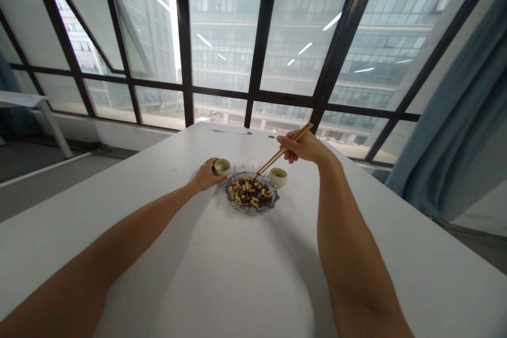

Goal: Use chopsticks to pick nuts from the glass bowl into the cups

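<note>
Wooden chopsticks (273,160), long and light brown, are clamped in your right hand (301,146), slanting down so their tips reach the far side of the clear, scalloped glass bowl (252,212). That bowl sits on the white table (237,285) between your arms, loaded with tan, unshelled peanuts (246,186) mixed with small dark seeds (266,194). Your left hand (206,175) has thumb and fingers curled round the small, pale green round cup (222,167) just left of the bowl. A second pale green round cup (278,178) stands beside the bowl's right side, nobody touching it. Looks to me like you're at the picking stage. Can't tell if the tips are pinching anything, they're too small. Next move probably calls for closing them squarely on one piece, since those shells look slippery, and keeping that left cup steady.
</note>
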`<state>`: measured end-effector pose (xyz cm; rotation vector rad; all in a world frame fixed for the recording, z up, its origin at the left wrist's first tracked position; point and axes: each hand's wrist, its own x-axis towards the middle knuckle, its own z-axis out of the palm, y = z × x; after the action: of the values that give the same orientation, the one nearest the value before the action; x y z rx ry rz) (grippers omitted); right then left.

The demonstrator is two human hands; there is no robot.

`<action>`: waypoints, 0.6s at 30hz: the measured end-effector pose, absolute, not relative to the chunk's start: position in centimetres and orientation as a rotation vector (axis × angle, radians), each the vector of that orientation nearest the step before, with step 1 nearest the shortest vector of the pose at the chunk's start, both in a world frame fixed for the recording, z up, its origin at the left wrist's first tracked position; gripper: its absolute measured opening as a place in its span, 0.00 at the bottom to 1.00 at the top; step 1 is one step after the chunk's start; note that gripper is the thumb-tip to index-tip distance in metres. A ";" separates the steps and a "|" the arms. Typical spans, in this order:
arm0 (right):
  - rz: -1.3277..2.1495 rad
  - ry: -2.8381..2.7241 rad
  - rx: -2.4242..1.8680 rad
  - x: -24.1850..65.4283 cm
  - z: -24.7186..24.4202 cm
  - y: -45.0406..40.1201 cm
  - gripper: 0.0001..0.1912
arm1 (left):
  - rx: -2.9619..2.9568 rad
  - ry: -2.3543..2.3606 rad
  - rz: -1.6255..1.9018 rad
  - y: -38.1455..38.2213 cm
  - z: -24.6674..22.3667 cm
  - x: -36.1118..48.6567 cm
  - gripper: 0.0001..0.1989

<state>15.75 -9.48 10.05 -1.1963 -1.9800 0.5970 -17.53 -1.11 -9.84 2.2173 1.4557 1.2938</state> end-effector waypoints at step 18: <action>0.717 -1.833 -0.923 16.3 10.9 -10.8 0.30 | 2.420 1.386 1.305 -1.9 -9.6 -17.6 0.36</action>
<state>16.33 -10.81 10.88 -0.9227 -1.8332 0.7165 -17.59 -1.85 -9.59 2.4203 1.3858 1.3049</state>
